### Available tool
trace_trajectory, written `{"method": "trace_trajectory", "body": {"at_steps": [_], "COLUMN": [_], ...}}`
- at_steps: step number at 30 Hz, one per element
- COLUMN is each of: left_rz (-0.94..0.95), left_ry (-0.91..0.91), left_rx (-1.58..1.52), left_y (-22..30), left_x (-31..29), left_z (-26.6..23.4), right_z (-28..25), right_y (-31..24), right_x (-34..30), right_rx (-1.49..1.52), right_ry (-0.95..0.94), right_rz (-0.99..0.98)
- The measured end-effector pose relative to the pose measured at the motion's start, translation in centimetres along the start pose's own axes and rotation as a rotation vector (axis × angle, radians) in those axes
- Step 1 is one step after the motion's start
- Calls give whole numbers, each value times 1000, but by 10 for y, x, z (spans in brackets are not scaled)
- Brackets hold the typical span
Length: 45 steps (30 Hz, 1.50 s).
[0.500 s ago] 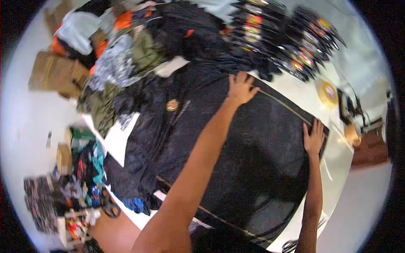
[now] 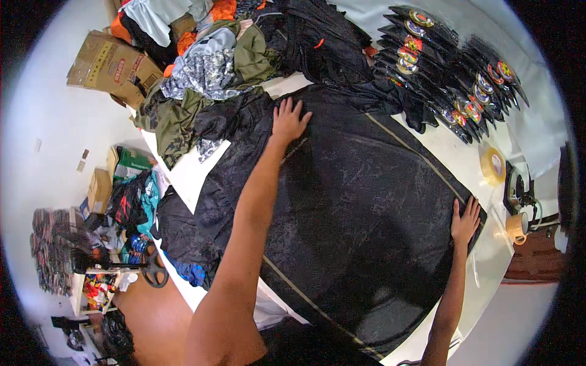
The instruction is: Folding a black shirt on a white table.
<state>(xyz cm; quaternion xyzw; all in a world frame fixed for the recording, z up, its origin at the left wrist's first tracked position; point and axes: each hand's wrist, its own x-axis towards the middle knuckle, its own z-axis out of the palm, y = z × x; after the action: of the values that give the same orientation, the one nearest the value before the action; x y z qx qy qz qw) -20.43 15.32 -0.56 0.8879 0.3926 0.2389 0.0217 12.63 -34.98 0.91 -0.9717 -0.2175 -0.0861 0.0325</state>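
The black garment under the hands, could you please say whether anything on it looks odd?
Faint, uneven pale streaks show across the middle of the black garment, odd against its dark surface; I cannot tell whether marks or creases.

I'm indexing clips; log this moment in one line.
left hand: flat on black cloth | right hand: on cloth's right edge | table: white, under cloth | tape roll: on table

Black garment, tan stripes; white table; grey camouflage cloth; tan mug.
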Motion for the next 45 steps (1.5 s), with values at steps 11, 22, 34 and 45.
{"method": "trace_trajectory", "body": {"at_steps": [11,22,34,45], "left_rz": [302,631,640,661], "left_ry": [-11,-370,-498,-545], "left_rx": [-409,-657,-701,-673], "left_y": [127,259,289,293], "left_x": [-158,-316,-327,-335], "left_z": [-127,-167,-164,-162], "right_z": [-107,-106,-91,-97], "right_y": [-89,-10,14,13], "right_x": [-101,-284,-297,-296], "right_rx": [291,278,390,547], "right_ry": [385,205,186,183], "right_rz": [-294,438,592,551]}}
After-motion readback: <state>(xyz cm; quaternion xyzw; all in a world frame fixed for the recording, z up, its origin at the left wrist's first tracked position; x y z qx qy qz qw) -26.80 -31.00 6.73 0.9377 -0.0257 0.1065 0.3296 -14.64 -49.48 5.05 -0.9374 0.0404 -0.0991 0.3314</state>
